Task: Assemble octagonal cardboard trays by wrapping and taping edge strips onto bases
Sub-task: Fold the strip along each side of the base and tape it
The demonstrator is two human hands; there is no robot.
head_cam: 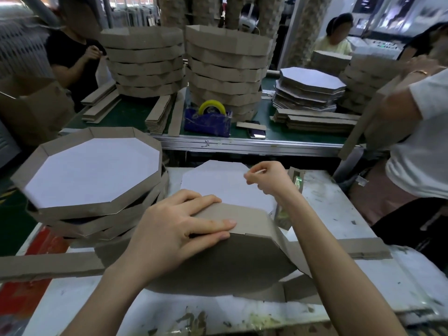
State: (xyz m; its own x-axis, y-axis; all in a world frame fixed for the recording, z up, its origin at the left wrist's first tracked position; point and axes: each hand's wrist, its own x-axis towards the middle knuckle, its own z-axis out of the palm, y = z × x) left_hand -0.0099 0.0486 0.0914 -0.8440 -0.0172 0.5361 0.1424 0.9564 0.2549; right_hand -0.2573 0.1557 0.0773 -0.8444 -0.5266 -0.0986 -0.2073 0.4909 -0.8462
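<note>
A white octagonal base lies on the worktable in front of me. A brown cardboard edge strip is folded up against its near side. Its long ends run left and right across the table. My left hand presses flat on the strip's top edge, fingers straight. My right hand is raised over the base's far right corner, with its fingers curled and pinching what looks like a thin piece of clear tape. A tape holder stands just right of that hand.
A stack of finished trays sits at my left. Across the green bench stand tall tray stacks, a yellow tape roll on a blue dispenser, a phone, a pile of bases and strips. Other people work around; one in white stands close right.
</note>
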